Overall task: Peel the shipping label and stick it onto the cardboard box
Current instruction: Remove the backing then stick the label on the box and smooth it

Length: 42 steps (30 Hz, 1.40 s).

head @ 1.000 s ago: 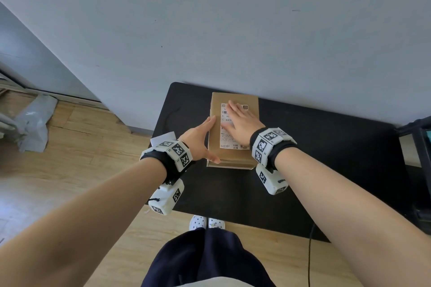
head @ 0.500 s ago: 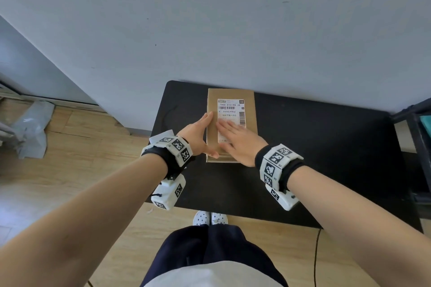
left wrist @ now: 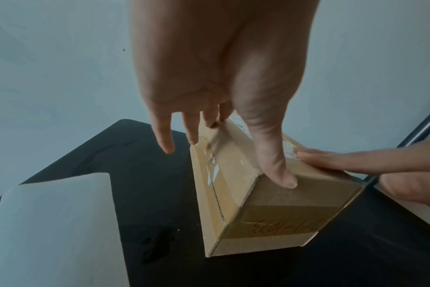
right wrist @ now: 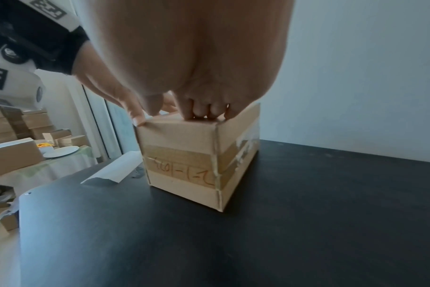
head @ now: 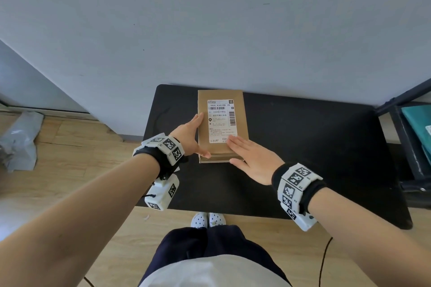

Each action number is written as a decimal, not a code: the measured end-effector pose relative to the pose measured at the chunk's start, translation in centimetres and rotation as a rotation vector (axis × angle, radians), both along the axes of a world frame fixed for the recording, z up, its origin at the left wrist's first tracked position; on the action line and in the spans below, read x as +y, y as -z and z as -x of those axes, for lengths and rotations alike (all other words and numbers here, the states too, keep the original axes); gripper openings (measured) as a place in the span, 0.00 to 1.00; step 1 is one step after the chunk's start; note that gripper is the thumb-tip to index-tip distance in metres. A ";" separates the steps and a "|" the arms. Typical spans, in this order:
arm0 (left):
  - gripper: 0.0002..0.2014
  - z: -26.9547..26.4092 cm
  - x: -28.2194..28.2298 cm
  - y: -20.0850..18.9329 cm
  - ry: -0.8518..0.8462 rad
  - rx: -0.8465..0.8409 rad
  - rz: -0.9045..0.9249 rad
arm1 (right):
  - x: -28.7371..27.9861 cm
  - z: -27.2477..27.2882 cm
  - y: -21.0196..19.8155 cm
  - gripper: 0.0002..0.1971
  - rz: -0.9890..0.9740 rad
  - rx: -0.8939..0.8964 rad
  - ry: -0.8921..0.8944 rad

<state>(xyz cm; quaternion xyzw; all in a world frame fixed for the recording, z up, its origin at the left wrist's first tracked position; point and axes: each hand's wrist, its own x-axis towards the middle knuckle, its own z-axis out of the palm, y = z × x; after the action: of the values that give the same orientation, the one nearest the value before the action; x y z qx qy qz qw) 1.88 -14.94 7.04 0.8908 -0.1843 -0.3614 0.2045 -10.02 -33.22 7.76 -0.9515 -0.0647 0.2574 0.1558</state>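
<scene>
A brown cardboard box (head: pixel 242 109) lies on the black table (head: pixel 303 147) near the wall. A white shipping label (head: pixel 221 121) is stuck flat on its top. My left hand (head: pixel 190 135) rests against the box's left side with straight fingers, thumb (left wrist: pixel 280 174) lying on the top near the front corner. My right hand (head: pixel 251 158) lies flat, its fingertips (right wrist: pixel 204 112) pressing the near end of the top, at the label's lower right corner. In the wrist views the box (left wrist: pixel 258 203) (right wrist: pixel 184 165) shows a taped front face with handwriting.
A white backing sheet (left wrist: pixel 54 223) (right wrist: pixel 115 170) lies on the table left of the box. A dark shelf unit (head: pixel 408 142) stands at the right. On the floor at the left lies a grey bag (head: pixel 21 137). Stacked cartons (right wrist: pixel 17 124) stand further off.
My right hand has slid toward me along the label, from its far end to its near edge, uncovering the print. The left hand has stayed at the box's side.
</scene>
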 end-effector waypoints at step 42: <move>0.59 -0.9 -1.0 0.6 -0.008 -0.042 -0.017 | 1.1 -9.5 1.6 0.28 -0.024 -0.027 0.010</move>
<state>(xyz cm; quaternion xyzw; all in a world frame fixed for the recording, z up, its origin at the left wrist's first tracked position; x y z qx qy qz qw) 2.80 -15.97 6.48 0.9006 -0.1820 -0.3436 0.1943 -0.57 -32.08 6.20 -0.9533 -0.0649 0.2429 0.1675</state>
